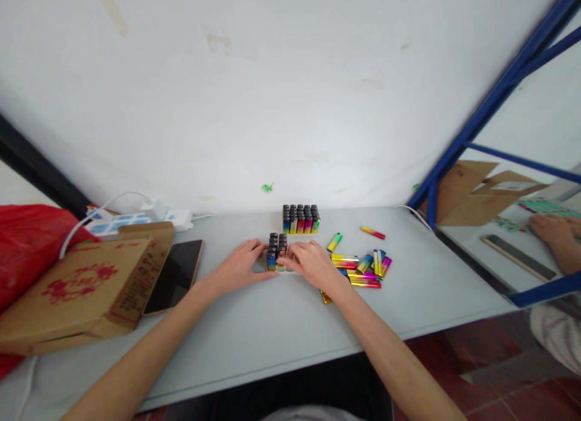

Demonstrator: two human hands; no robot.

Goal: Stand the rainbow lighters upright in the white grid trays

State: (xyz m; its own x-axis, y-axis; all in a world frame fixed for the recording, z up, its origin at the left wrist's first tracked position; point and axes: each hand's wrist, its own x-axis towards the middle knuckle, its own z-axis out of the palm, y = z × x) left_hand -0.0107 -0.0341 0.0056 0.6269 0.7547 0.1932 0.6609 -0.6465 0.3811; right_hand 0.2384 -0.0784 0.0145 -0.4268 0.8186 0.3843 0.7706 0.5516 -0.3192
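Note:
Several upright lighters with black tops (272,252) stand in two rows in a pale tray (290,270) at the middle of the table. At their left side rests my left hand (244,265), thumb and fingers apart, fingertips against the group. My right hand (308,261) is at the group's right side, its fingers bent around something I cannot make out. Behind them stands a fuller block of upright lighters (301,220). Loose shiny, multicoloured tubes (363,279) lie in a pile right of my right hand.
A cardboard box (91,288), a dark phone (175,276), a power strip (122,223) and a red bag (31,245) occupy the left. On the right, beyond a blue metal frame (472,124), another person's hands (554,233) are near a flat bar (517,257).

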